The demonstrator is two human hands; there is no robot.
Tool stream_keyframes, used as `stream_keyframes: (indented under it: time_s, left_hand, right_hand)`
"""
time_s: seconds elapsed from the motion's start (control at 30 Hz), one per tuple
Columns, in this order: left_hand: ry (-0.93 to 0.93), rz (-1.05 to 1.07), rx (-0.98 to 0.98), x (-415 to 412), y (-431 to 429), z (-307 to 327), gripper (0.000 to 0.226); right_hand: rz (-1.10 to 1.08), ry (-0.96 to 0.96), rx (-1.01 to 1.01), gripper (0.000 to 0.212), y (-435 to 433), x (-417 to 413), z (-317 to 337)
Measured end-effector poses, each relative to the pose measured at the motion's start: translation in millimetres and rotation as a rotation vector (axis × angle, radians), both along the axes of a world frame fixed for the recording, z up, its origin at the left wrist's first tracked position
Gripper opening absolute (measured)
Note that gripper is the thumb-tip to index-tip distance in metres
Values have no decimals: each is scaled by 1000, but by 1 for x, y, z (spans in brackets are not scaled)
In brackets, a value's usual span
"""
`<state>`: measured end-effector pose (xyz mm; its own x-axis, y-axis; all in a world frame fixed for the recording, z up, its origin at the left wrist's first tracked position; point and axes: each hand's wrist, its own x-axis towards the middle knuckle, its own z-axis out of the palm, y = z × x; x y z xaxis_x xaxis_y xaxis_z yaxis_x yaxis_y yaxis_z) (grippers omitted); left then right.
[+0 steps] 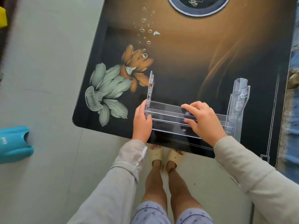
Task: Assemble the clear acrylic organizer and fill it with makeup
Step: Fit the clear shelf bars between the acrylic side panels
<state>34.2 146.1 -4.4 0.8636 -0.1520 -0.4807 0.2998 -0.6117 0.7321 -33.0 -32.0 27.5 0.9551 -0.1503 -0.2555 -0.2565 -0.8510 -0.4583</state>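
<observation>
A clear acrylic organizer (pixel 168 109) is set near the front edge of the dark, flower-printed surface (pixel 178 62). Its left side panel (pixel 150 88) is gripped by the left hand (pixel 142 122); a shelf (pixel 166 118) is held between the thumb and fingers (pixel 187 107) of the right hand (pixel 204 121).

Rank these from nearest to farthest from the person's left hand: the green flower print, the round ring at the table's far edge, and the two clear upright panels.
1. Touching: left upright panel, held at its lower end by the left hand.
2. Just left of the hand: green flower print.
3. Over on the right: right upright panel.
4. Far ahead: round ring.
</observation>
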Motion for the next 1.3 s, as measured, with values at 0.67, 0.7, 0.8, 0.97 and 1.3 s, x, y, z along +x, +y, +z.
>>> stream_keyframes:
  time_s: [0.67,0.7,0.8,0.97,1.3]
  left_hand:
    - [-2,31,40,0,-7,-9,49]
    - [15,45,19,0,-7,-8,50]
    - [19,63,12,4,-9,-4,40]
    - [-26,99,194,18,-28,-4,29]
    - [-184,79,322,10,-38,-5,41]
  right_hand:
    - [70,82,-117,46,-16,15,-15]
    - [75,90,-123,46,-16,16,-15]
    - [91,84,-148,47,-17,15,-17]
    - [93,67,-174,47,-18,13,-21]
    - [53,11,-80,55,-24,-3,-12]
